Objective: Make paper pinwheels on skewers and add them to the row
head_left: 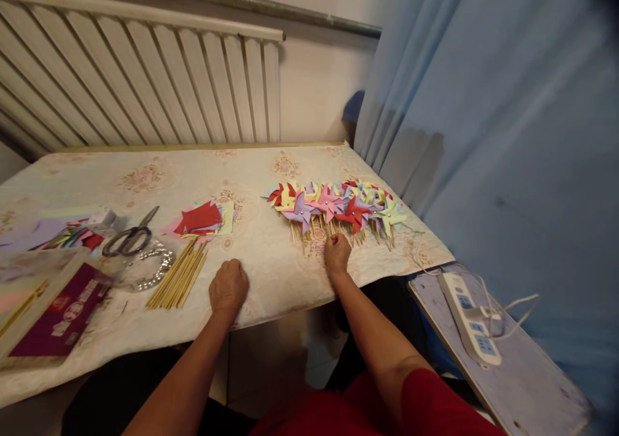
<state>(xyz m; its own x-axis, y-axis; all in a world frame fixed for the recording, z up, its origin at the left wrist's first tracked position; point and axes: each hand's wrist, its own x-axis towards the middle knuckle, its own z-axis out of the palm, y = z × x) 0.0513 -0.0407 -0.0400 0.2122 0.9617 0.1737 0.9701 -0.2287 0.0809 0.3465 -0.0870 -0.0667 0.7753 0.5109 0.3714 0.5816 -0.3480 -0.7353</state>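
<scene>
Several paper pinwheels (pixel 355 214) in red, pink, purple, yellow and green lie in rows on sticks at the table's right side. My right hand (pixel 337 253) is closed at their near edge, its fingertips on the stick of a pink pinwheel (pixel 327 204). My left hand (pixel 229 287) rests curled on the table near the front edge, with nothing visible in it. To its left lies a bundle of thin wooden sticks (pixel 178 278), and behind them a pile of cut coloured paper (pixel 203 220).
Black-handled scissors (pixel 129 239), a ring of small shiny pieces in clear plastic (pixel 162 265), more coloured paper (pixel 36 235) and a maroon-labelled box (pixel 58 313) lie at left. A radiator (pixel 145 75) stands behind the table. A power strip (pixel 469 320) is at right beside a blue curtain (pixel 507 133).
</scene>
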